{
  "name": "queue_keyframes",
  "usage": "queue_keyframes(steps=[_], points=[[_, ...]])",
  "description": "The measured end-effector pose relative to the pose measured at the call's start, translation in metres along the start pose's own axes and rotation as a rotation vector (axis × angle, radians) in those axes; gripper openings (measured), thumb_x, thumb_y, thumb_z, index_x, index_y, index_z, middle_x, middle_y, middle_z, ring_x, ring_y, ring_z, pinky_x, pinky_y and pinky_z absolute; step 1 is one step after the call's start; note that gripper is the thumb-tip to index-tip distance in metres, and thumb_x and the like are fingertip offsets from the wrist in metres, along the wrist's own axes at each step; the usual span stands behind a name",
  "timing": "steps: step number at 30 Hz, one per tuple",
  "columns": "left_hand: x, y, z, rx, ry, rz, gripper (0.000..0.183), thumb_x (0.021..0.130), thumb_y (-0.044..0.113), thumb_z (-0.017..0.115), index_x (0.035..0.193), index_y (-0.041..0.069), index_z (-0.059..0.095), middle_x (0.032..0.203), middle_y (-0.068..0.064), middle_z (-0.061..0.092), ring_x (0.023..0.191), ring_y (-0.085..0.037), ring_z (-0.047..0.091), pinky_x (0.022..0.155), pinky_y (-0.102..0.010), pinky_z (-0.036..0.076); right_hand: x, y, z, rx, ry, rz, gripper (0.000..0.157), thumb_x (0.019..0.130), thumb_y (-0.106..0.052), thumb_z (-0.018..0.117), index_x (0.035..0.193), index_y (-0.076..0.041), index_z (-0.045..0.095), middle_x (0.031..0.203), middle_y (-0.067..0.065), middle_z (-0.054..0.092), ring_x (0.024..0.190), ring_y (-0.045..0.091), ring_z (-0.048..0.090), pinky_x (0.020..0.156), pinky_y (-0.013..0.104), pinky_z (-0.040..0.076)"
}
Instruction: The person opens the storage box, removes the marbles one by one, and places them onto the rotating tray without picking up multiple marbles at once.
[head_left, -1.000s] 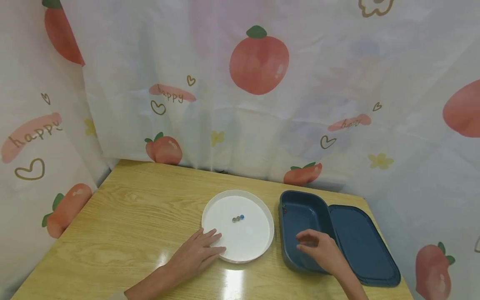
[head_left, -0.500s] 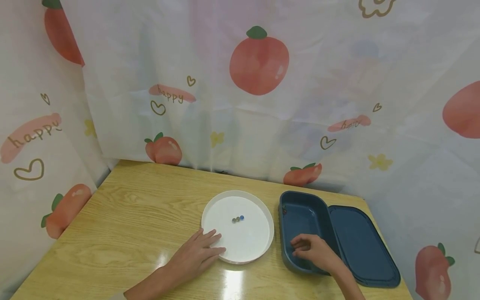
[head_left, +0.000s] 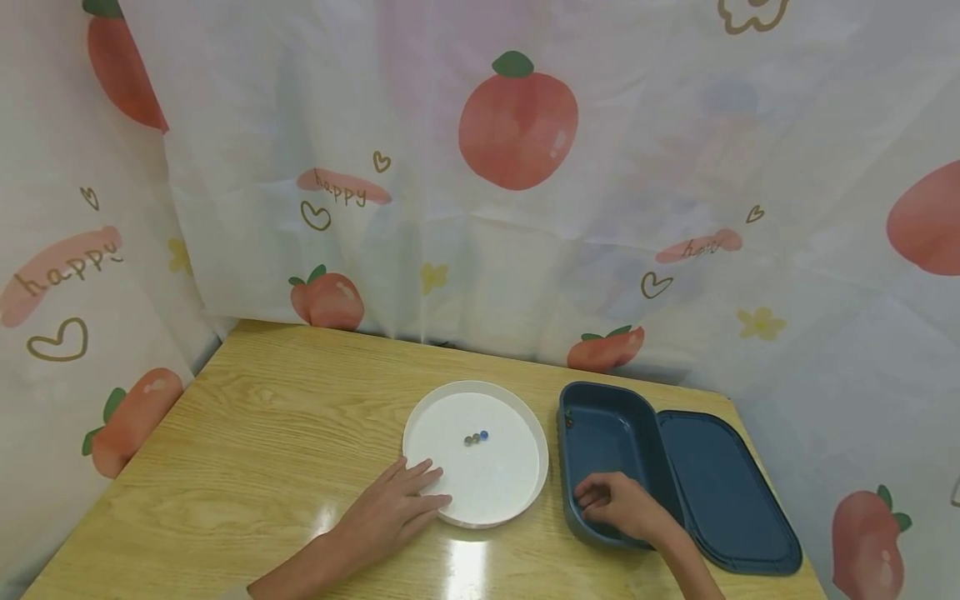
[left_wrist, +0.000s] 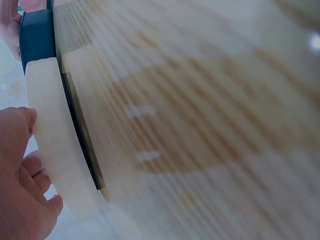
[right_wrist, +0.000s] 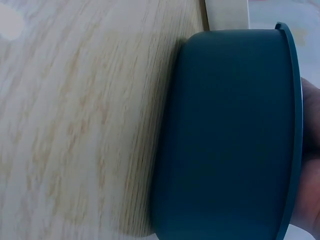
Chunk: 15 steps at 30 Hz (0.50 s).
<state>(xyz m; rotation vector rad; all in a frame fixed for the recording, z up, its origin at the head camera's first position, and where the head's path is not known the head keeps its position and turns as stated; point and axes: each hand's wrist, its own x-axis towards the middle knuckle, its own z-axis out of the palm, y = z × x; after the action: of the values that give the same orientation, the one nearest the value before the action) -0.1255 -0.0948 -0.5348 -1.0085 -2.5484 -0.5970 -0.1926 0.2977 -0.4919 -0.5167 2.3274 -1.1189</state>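
A round white tray holds two greyish marbles and one blue marble in a short row. My left hand rests with fairly straight fingers over the tray's near-left rim; the left wrist view shows its fingertips at the tray wall. My right hand is over the near part of a dark blue box, fingers bent down beside its left inner wall. Whether these fingertips hold anything is hidden; the box side blocks them in the right wrist view. Small dark reddish marbles lie along the box's left side.
The box's dark blue lid lies flat to its right, near the table's right edge. A wood-grain table carries everything. Behind it hangs a white curtain with printed fruit.
My right hand has moved left and slightly lower over the box, towards its left inner wall. My left hand, the tray and its marbles have stayed in place.
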Motion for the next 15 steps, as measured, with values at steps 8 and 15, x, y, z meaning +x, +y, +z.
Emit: queue_keyframes(steps=[8, 15], points=[[0.0005, -0.0004, 0.0001, 0.008, -0.001, 0.005, 0.022, 0.095, 0.022, 0.07, 0.116, 0.021, 0.076, 0.132, -0.009, 0.064, 0.13, -0.029, 0.053, 0.105, -0.057, 0.04, 0.0019, -0.0037, 0.0036, -0.055, 0.001, 0.002, 0.016, 0.086, 0.006, 0.066, 0.101, 0.005, 0.068, 0.088, 0.006, 0.067, 0.081, 0.022, 0.063, 0.068, 0.028, 0.053], [0.0003, -0.0002, 0.0005, 0.017, -0.005, 0.009, 0.022, 0.094, 0.021, 0.07, 0.115, 0.021, 0.076, 0.131, -0.009, 0.065, 0.129, -0.029, 0.054, 0.104, -0.058, 0.041, 0.0033, -0.0057, 0.0058, -0.059, 0.001, -0.002, 0.016, 0.085, 0.008, 0.064, 0.1, 0.006, 0.069, 0.087, 0.003, 0.066, 0.08, 0.019, 0.062, 0.067, 0.028, 0.052]])
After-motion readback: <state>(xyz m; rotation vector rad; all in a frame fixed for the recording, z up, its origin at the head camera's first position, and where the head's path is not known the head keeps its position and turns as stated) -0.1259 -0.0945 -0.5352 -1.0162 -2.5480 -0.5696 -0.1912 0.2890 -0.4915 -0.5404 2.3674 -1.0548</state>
